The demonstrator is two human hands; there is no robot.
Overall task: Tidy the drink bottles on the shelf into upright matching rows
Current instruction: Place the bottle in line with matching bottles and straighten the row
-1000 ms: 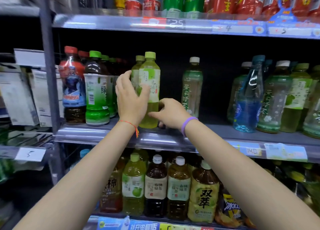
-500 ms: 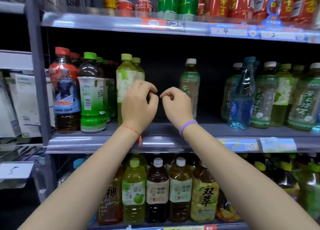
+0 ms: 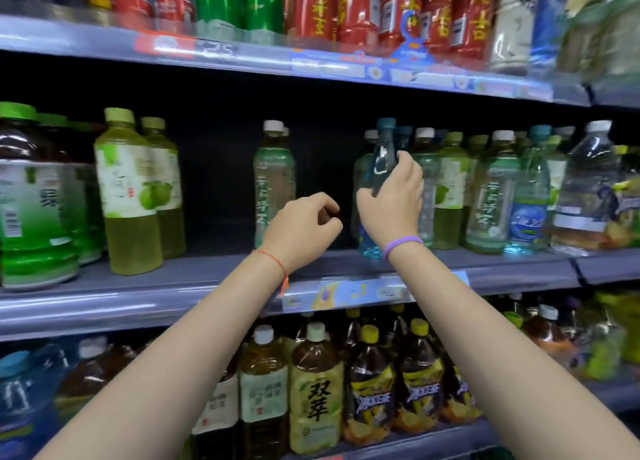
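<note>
Now, on the middle shelf [image 3: 173, 296], a clear blue bottle [image 3: 381, 168] is gripped around its upper body by the right hand [image 3: 393, 199], fingers and thumb curled round it. The left hand [image 3: 303, 232] is held just left of that bottle, fingers curled and nothing in them. A second earlier, both hands were placed at the yellow-green apple tea bottles [image 3: 130, 196], which are now seen standing upright in a pair well left of the blue bottle; half a second ago both hands were empty. That pair appears settled, and attention has been shifted to the blue bottle, judged out of place, since it stands in front of white-capped green tea bottles [image 3: 491, 196]. Right of it, a blue-labelled bottle [image 3: 526, 213] is seen. Below it, "双萃" is legible on a yellow label [image 3: 317, 407]; other labels are blurred.
</note>
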